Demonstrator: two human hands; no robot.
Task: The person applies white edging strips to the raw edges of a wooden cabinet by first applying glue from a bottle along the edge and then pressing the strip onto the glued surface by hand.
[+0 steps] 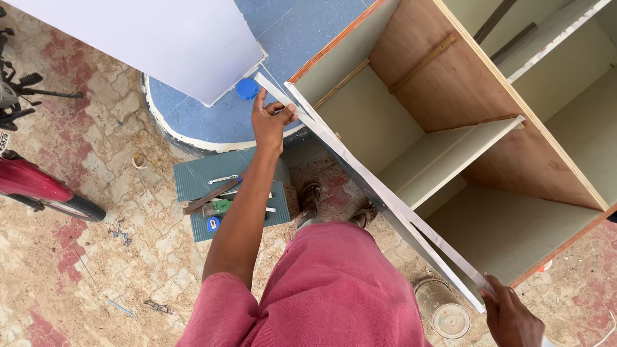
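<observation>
I look down over my pink shirt at a wooden cabinet point(475, 96) lying on its side, with pale inner panels and a shelf. A long white edging strip point(379, 193) runs along the cabinet's front edge. My left hand point(270, 122) grips the far end of the strip at the cabinet's corner. My right hand point(511, 315) holds the near end of the strip at the lower corner. The strip stretches taut between the two hands, lying against the edge.
A green stool point(193, 177) below my left arm bears a hammer, a knife and a small blue tape. A white board point(167, 38) lies on a blue round platform point(199, 122) with a blue cap point(246, 88). A glue can point(443, 308) stands by my feet. A red motorbike point(32, 186) is at left.
</observation>
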